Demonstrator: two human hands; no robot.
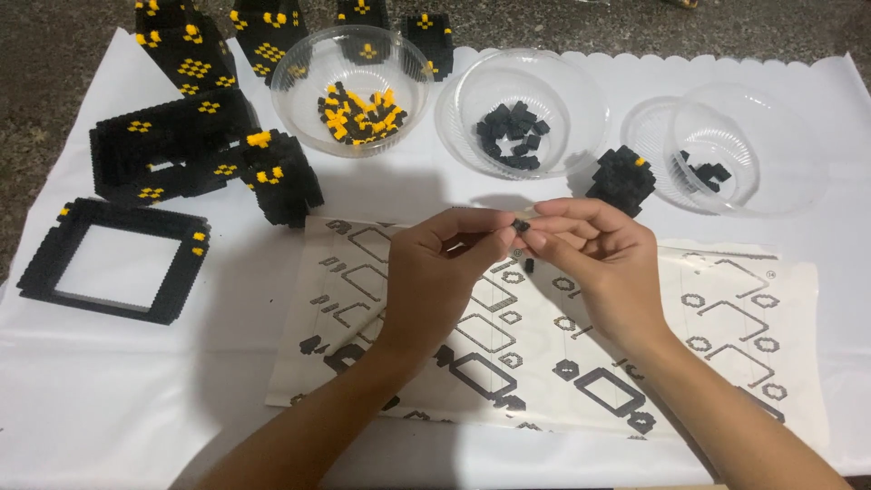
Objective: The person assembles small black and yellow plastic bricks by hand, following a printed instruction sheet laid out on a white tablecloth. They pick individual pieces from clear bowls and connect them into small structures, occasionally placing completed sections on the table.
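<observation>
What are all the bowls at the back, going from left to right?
Bowl of yellow and black bricks → bowl of black bricks → stacked bowls with a few black bricks.

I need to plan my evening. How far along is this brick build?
Done: several black-and-yellow sections and a square black frame stand at the left. In hand: left hand and right hand pinch a small black brick above the instruction sheet. Left: loose bricks fill three bowls.
</observation>
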